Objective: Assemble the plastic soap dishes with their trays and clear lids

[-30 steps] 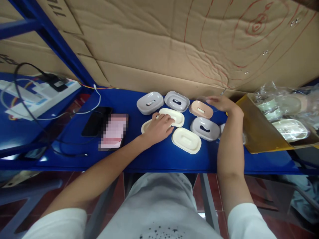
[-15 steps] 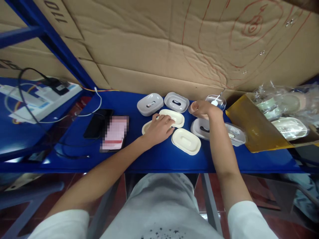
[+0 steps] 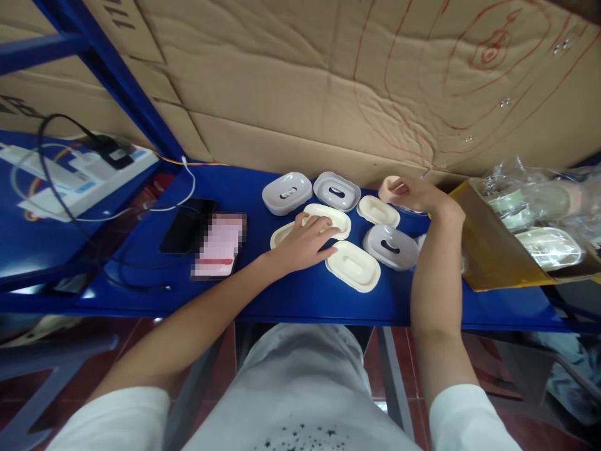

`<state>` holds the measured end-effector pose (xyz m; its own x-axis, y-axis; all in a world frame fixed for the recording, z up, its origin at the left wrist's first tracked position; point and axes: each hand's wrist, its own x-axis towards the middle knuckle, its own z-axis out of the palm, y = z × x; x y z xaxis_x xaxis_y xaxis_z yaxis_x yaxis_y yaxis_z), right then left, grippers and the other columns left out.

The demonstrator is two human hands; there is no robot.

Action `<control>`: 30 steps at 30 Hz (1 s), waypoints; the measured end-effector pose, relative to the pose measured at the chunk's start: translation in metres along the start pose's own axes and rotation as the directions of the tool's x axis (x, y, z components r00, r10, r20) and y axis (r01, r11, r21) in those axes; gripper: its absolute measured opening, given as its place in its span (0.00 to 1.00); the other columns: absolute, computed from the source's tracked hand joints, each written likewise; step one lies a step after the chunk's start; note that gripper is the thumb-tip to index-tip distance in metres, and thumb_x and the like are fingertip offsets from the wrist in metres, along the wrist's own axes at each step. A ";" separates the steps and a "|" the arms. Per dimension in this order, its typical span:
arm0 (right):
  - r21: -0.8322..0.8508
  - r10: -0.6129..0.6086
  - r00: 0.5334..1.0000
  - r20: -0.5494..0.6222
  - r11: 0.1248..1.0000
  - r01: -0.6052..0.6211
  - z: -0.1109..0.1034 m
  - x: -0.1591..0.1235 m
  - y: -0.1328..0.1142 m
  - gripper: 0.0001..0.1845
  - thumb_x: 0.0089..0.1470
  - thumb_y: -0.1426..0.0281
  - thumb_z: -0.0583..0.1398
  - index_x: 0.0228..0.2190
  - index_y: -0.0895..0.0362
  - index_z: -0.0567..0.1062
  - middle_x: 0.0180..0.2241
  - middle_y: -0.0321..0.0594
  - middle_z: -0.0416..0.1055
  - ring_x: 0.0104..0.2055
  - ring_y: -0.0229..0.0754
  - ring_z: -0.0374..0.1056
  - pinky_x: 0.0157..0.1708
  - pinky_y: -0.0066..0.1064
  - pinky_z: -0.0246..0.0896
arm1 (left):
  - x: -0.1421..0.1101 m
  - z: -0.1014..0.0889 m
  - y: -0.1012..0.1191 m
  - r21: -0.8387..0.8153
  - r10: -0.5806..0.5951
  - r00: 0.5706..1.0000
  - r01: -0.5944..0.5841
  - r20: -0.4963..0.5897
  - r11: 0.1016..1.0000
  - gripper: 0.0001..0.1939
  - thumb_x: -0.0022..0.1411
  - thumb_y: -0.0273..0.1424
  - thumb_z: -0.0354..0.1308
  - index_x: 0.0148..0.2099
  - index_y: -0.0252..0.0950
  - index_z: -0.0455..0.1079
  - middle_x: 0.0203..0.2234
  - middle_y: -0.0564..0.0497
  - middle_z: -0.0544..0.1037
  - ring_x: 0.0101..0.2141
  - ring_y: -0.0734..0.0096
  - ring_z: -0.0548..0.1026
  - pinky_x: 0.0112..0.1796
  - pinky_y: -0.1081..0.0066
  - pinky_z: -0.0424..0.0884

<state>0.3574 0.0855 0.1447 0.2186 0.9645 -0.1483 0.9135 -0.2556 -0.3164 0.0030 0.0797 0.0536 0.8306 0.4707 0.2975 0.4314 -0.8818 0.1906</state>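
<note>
My left hand (image 3: 307, 243) lies over the cream oval trays, its fingers spread. Its fingertips reach over the upper cream tray (image 3: 340, 219), and the thumb touches or hovers at the edge of the lower cream tray (image 3: 353, 266). A third cream tray (image 3: 280, 235) is partly under this hand. My right hand (image 3: 417, 194) has its fingers curled into a peach-coloured oval dish (image 3: 389, 189) and grips it near the cardboard. A smaller cream piece (image 3: 378, 212) lies just below that dish. The grey-white oval box (image 3: 390, 247) beside my right forearm has a dark slot.
Two more grey-white slotted boxes, one left (image 3: 287, 194) and one right (image 3: 337, 191), stand along the back. At right, an open carton (image 3: 498, 244) holds plastic-wrapped dishes. Phones (image 3: 218, 244), cables and a white power strip (image 3: 89, 181) occupy the left. Cardboard (image 3: 282, 81) walls the back.
My right hand has moved right with the peach dish, uncovering the small cream piece and the slotted box. My left hand's fingers have spread a little, its thumb shifting right. The view has shifted slightly.
</note>
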 end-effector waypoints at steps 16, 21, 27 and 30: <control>0.016 -0.288 0.957 -0.016 0.957 0.288 0.051 -0.092 -0.005 0.26 0.67 0.50 0.61 0.62 0.43 0.76 0.64 0.41 0.76 0.66 0.60 0.72 0.67 0.55 0.66 | -0.004 0.009 0.005 -0.075 0.127 0.991 -0.123 0.050 0.989 0.30 0.73 0.52 0.62 0.65 0.36 0.72 0.63 0.34 0.73 0.67 0.41 0.68 0.69 0.38 0.51; 0.062 -0.310 0.947 -0.080 0.947 0.315 0.075 -0.112 0.010 0.39 0.60 0.49 0.69 0.68 0.39 0.67 0.70 0.41 0.69 0.69 0.65 0.67 0.68 0.65 0.62 | -0.004 0.009 0.007 -0.096 0.120 0.991 -0.113 0.066 0.989 0.28 0.75 0.49 0.61 0.67 0.36 0.72 0.65 0.34 0.72 0.67 0.40 0.68 0.69 0.37 0.50; 0.042 -0.381 0.873 -0.305 0.910 0.412 0.083 -0.099 -0.005 0.23 0.65 0.63 0.63 0.60 0.48 0.75 0.60 0.46 0.78 0.62 0.60 0.74 0.64 0.57 0.66 | -0.003 0.011 0.005 -0.127 0.122 0.990 -0.113 0.069 0.985 0.27 0.76 0.48 0.59 0.68 0.39 0.72 0.66 0.34 0.71 0.68 0.42 0.68 0.70 0.36 0.49; 0.043 -0.361 0.803 -0.474 0.902 0.430 0.081 -0.101 -0.016 0.17 0.70 0.62 0.58 0.56 0.50 0.77 0.58 0.47 0.79 0.62 0.56 0.74 0.66 0.51 0.66 | -0.003 0.011 0.006 -0.138 0.113 0.992 -0.104 0.059 0.985 0.25 0.76 0.45 0.59 0.68 0.39 0.72 0.67 0.35 0.70 0.69 0.42 0.67 0.70 0.36 0.48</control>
<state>0.2931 -0.0137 0.0886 0.0087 0.8983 0.4394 0.9029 0.1818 -0.3896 0.0065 0.0726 0.0434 0.8932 0.3657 0.2617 0.2900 -0.9132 0.2862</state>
